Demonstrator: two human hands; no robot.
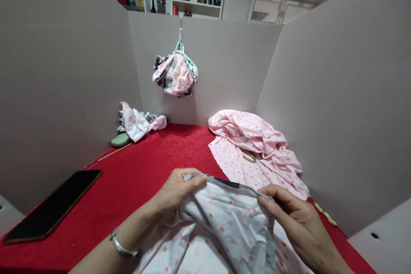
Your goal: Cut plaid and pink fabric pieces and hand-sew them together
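Observation:
A white cloth with red dots (224, 214) hangs between my two hands and drapes down toward me. Along its top edge runs a folded grey and black strip of fabric (229, 183). My left hand (180, 190) pinches the upper left corner, thumb on top. At the right end of that edge, my right hand (289, 214) pinches the cloth between thumb and fingers. A silver bangle (122, 246) circles my left wrist. Beyond my right hand lies a heap of pink dotted fabric (253, 137), with a pair of scissors (249, 155) partly tucked in its folds.
Grey panels (205, 60) enclose the red-covered table (180, 145). A bundle of gathered cloth pieces (176, 72) hangs from a hook at the back. Fabric scraps (138, 122) and a green round object (120, 140) sit back left. A dark tablet-like slab (53, 205) lies front left.

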